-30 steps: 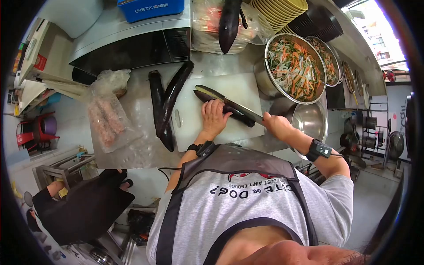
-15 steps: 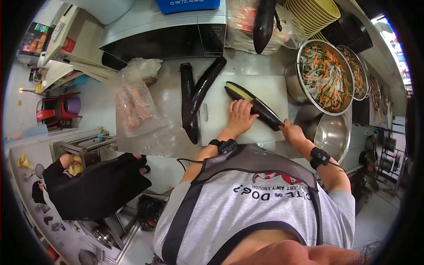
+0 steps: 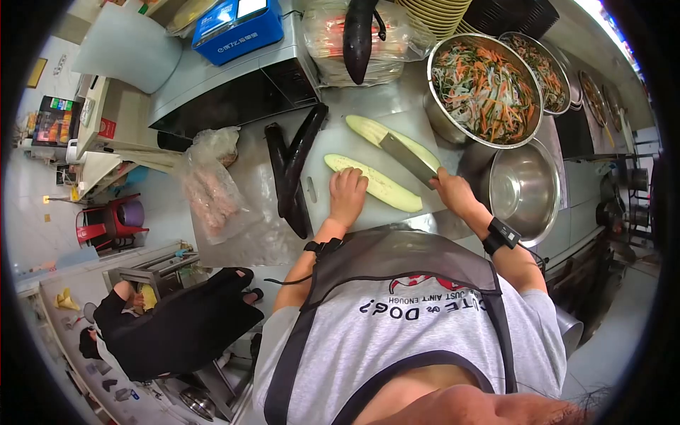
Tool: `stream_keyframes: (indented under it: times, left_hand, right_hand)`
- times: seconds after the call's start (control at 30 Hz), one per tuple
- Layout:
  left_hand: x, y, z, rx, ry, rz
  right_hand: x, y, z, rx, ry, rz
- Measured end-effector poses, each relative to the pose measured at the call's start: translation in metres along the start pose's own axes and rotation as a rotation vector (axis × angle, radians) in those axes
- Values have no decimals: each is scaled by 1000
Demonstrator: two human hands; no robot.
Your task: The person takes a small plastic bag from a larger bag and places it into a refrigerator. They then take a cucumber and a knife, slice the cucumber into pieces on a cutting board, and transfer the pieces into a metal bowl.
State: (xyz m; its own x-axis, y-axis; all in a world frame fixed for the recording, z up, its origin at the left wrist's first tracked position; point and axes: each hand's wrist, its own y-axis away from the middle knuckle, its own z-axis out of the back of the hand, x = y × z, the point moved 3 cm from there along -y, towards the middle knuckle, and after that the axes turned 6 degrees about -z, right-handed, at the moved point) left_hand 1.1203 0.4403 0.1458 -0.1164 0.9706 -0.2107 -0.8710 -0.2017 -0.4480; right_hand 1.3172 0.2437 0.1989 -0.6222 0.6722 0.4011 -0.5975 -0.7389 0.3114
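Note:
Two long eggplant halves lie cut face up, pale green, on a white cutting board (image 3: 414, 122). My left hand (image 3: 347, 195) bends its fingers over the left part of the near eggplant half (image 3: 386, 190). In my right hand (image 3: 453, 193) is the handle of a kitchen knife (image 3: 409, 159), gripped at the board's right side. Its broad blade slants up and left, overlapping the far eggplant half (image 3: 366, 130). Left of the board rest whole dark eggplants (image 3: 280, 166), one crossing another.
A steel bowl of shredded vegetables (image 3: 489, 92) and a bare steel bowl (image 3: 524, 188) stand at right. Bagged pinkish food (image 3: 209, 191) lies left. Behind are a microwave (image 3: 234, 99), another eggplant (image 3: 359, 42) and stacked yellow bowls (image 3: 435, 15). A person in black (image 3: 177, 322) is at lower left.
The eggplant under my hands has come apart into two halves, now cut face up. My left hand has shifted left onto the near half; the knife blade now shows over the far one.

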Motion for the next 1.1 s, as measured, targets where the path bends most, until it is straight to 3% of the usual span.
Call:
stream_keyframes:
  times: [0.3,0.37,0.4,0.47,0.67,0.73,0.8,0.93,1.0,1.1]
  left_hand:
    - [-12,-35,10,67,-91,-137]
    - [-4,-41,2,285,-58,-143]
    - [-3,-47,7,279,-62,-142]
    - [-3,-52,8,610,25,-99]
    - [3,-69,0,913,39,-147]
    - [-1,-71,3,884,58,-153]
    - [-5,-73,12,610,109,-185]
    - [-9,-67,11,484,112,-181]
    - [-11,-49,3,186,136,-270]
    - [-18,-31,12,34,105,-257]
  right_hand:
    - [1,8,2,-38,18,1]
    - [-6,12,-2,-60,16,21]
    - [-7,15,-1,-83,12,23]
    - [-8,19,2,-109,9,25]
    - [-10,25,0,-62,22,48]
    - [-9,28,1,-81,-16,37]
    - [-7,29,3,-62,-17,3]
    - [-13,28,-4,-47,-50,-65]
    - [-13,28,-4,-48,-50,-71]
    - [-12,27,-4,-48,-41,-85]
